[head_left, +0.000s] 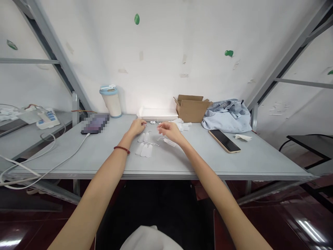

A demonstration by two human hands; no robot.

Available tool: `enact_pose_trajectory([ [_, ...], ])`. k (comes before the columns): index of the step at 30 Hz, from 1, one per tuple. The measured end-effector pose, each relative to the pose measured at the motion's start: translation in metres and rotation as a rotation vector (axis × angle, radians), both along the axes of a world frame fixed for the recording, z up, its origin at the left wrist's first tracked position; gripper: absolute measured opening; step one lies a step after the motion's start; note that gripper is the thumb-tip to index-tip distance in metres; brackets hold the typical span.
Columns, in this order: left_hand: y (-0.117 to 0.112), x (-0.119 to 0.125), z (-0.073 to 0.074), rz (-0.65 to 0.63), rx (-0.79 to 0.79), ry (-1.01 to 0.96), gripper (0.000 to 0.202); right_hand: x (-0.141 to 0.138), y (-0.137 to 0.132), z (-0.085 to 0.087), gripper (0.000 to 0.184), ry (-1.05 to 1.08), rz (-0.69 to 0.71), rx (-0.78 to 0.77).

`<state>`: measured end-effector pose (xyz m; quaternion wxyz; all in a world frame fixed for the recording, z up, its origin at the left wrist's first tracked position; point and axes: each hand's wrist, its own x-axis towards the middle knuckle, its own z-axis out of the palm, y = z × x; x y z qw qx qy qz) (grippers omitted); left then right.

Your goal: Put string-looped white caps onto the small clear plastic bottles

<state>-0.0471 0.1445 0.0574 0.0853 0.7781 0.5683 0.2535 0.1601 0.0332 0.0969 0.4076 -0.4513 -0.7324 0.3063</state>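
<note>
My left hand [137, 127] is over the tabletop, its fingertips pinched together near a short white string; what they hold is too small to make out. To its right, my right hand [169, 131] has its fingers curled with thumb and fingertips close together, and something thin and pale shows at the tips. Just below that hand is a white tag [169, 142] with a looped string. Between my forearms lie several white tags [144, 150] with strings, and a smaller group of tags [143, 137] sits just above them. More white tags [185, 126] lie beyond my right hand.
At the back stand a white stack [158, 114], an open cardboard box [192, 110] and a lidded cup [112, 102]. Bundled light-blue cloth [226, 116], a phone [224, 141] and crumpled tissue [243, 137] lie right. A cabled phone [95, 123] lies left, near a power strip [48, 119].
</note>
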Motion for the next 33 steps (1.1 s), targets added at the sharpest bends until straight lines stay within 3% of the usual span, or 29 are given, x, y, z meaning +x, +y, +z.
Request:
enact_pose_trajectory([
  [3, -0.001, 0.0, 0.002, 0.013, -0.002, 0.018, 0.033, -0.005, -0.012, 0.005, 0.02, -0.129, 0.447, -0.271],
  [6, -0.002, 0.001, 0.002, 0.043, 0.003, 0.023, 0.029, -0.01, -0.016, 0.003, 0.021, -0.234, 0.591, -0.36],
  [17, -0.003, 0.0, 0.003, 0.099, -0.041, 0.05, 0.014, -0.016, -0.016, -0.002, 0.024, -0.368, 0.577, -0.401],
  [23, -0.006, 0.002, 0.005, 0.118, -0.054, 0.022, 0.011, -0.014, -0.014, -0.003, 0.025, -0.313, 0.584, -0.425],
  [28, -0.009, 0.005, 0.009, 0.142, -0.092, -0.139, 0.014, -0.004, -0.013, 0.005, 0.027, -0.163, 0.563, -0.462],
  [33, -0.008, 0.008, 0.013, 0.113, -0.176, -0.337, 0.025, 0.003, -0.013, 0.013, 0.025, -0.03, 0.47, -0.353],
])
